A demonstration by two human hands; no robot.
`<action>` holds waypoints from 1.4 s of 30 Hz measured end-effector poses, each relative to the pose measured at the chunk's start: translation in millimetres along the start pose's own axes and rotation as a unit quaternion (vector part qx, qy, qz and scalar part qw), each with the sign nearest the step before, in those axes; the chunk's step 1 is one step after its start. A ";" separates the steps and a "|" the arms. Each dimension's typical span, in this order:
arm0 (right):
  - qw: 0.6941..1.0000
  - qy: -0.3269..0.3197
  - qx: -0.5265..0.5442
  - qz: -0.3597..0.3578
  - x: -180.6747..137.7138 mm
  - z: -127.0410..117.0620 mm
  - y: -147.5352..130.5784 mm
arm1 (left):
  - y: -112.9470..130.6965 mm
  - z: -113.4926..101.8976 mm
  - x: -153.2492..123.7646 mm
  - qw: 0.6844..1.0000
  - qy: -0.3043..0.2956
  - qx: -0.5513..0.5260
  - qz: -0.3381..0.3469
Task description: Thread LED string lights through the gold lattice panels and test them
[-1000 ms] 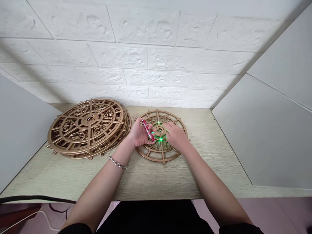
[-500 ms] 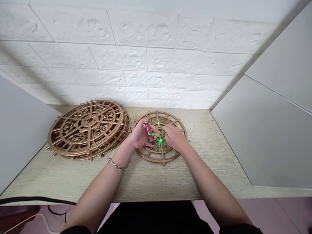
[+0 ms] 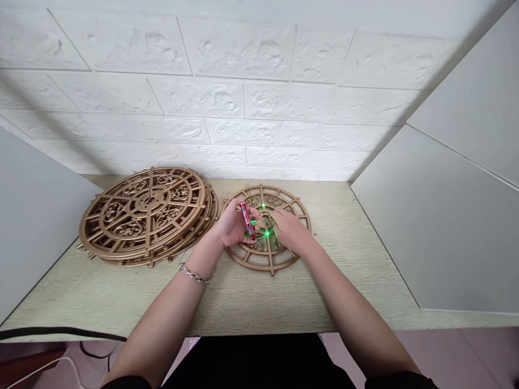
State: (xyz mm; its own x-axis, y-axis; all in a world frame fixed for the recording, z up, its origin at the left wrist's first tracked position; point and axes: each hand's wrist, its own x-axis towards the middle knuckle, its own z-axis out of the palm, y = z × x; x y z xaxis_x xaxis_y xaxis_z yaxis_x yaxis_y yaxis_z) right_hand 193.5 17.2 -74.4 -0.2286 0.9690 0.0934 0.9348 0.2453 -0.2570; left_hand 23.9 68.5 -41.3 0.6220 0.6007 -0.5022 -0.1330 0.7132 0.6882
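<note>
A round golden openwork wheel (image 3: 272, 268) lies flat on the table, with two small green lights (image 3: 267, 233) glowing near its hub. My left hand (image 3: 234, 224), palm turned up over the wheel's left part, is closed on red batteries (image 3: 248, 220) lined up end to end. A thin wire runs near its fingers toward the hub. My right hand (image 3: 290, 229) is over the hub's right side, its fingers curled together and pointing at the centre. Whatever those fingertips hold is too small or hidden to make out.
At the left a stack of similar golden wheels (image 3: 148, 254) rests on the pale wooden table (image 3: 357, 281). A white brick-patterned wall (image 3: 259, 97) stands behind, with grey panels (image 3: 458, 227) on both sides. A black cable (image 3: 60, 330) crosses the front left edge.
The batteries and my left hand have shifted very slightly. The right fingers have moved a little at the hub; the wheel and stack have stayed in place.
</note>
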 end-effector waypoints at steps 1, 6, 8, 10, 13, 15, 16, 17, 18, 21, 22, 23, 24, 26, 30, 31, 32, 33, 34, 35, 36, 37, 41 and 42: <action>1.000 0.001 0.001 -0.001 0.1 0.0 0.0 | 0.4 0.4 -0.4 1.000 0.002 0.000 -0.001; 1.000 -0.001 0.016 0.002 0.1 -1.7 -1.4 | 0.7 0.9 -0.8 1.000 0.006 0.001 -0.006; 0.999 -0.004 0.032 0.002 -0.2 -2.8 -2.9 | -0.3 0.3 0.3 1.000 0.003 0.001 0.003; 0.999 -0.008 0.046 0.003 -0.5 -3.7 -4.5 | -2.1 -0.3 1.6 1.000 -0.008 0.003 0.013; 0.998 -0.025 0.047 0.037 -0.8 -5.7 -6.6 | -5.5 -0.7 3.4 0.999 -0.042 0.008 0.005; 0.996 -0.037 0.038 0.072 -0.7 -8.5 -7.2 | -7.6 -0.7 3.9 0.998 -0.064 0.013 -0.011; 0.995 -0.039 0.034 0.087 -0.6 -10.5 -7.1 | -8.5 -0.7 4.0 0.997 -0.075 0.015 -0.017; 0.994 -0.039 0.028 0.102 -0.5 -13.0 -6.4 | -9.1 -0.6 4.0 0.996 -0.084 0.018 -0.019; 0.992 -0.039 0.022 0.119 -0.5 -15.8 -5.3 | -9.5 -0.6 3.9 0.995 -0.093 0.021 -0.019; 0.979 -0.044 0.007 0.199 -1.4 -24.9 3.1 | -9.4 0.0 3.1 0.994 -0.105 0.032 -0.013; 0.972 -0.045 0.005 0.229 -2.1 -27.6 7.7 | -9.0 0.4 2.9 0.994 -0.102 0.036 -0.011; 0.965 -0.043 0.005 0.257 -2.9 -29.9 13.0 | -8.7 0.7 2.8 0.994 -0.097 0.038 -0.010; 0.959 -0.039 0.006 0.281 -3.9 -31.7 19.0 | -8.4 1.1 2.9 0.995 -0.092 0.039 -0.009; 0.946 -0.030 0.007 0.322 -6.1 -33.8 31.6 | -8.5 1.5 3.4 0.995 -0.083 0.048 -0.007; 0.927 0.028 0.001 0.374 -8.1 -36.0 45.7 | -11.7 0.9 5.6 0.992 -0.080 0.095 -0.004; 0.930 0.073 0.001 0.359 -7.4 -37.2 44.0 | -12.9 0.5 6.2 0.991 -0.079 0.106 -0.009; 0.935 0.131 0.006 0.329 -5.8 -39.0 39.5 | -14.1 -0.1 6.9 0.990 -0.077 0.114 -0.019; 0.938 0.195 0.017 0.286 -3.2 -41.4 32.2 | -15.2 -0.6 7.6 0.990 -0.073 0.120 -0.030; 0.938 0.252 0.038 0.235 0.5 -44.1 22.4 | -16.3 -1.2 8.4 0.989 -0.066 0.124 -0.039; 0.936 0.291 0.066 0.188 5.4 -47.0 10.4 | -17.3 -1.7 9.4 0.990 -0.057 0.126 -0.042; 0.935 0.306 0.100 0.149 11.8 -49.8 -3.0 | -18.4 -2.2 10.4 0.990 -0.046 0.129 -0.038; 0.939 0.294 0.136 0.112 19.6 -52.0 -17.1 | -19.4 -2.6 11.4 0.990 -0.032 0.137 -0.029; 0.963 0.099 0.251 0.024 63.9 -50.3 -67.9 | -24.1 -4.1 14.5 0.970 0.015 0.241 -0.016; 0.959 0.058 0.277 0.015 76.7 -46.8 -77.4 | -25.1 -4.9 14.7 0.963 0.014 0.269 -0.018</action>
State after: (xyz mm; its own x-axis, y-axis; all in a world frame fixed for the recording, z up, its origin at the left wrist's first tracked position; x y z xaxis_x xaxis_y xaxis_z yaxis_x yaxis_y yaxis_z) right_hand 116.3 71.2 -2.3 -0.1422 0.9741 0.1759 0.6457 0.2260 -0.7294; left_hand 32.6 61.2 -68.5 0.5959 0.5939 -0.5406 0.3130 0.4481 0.8374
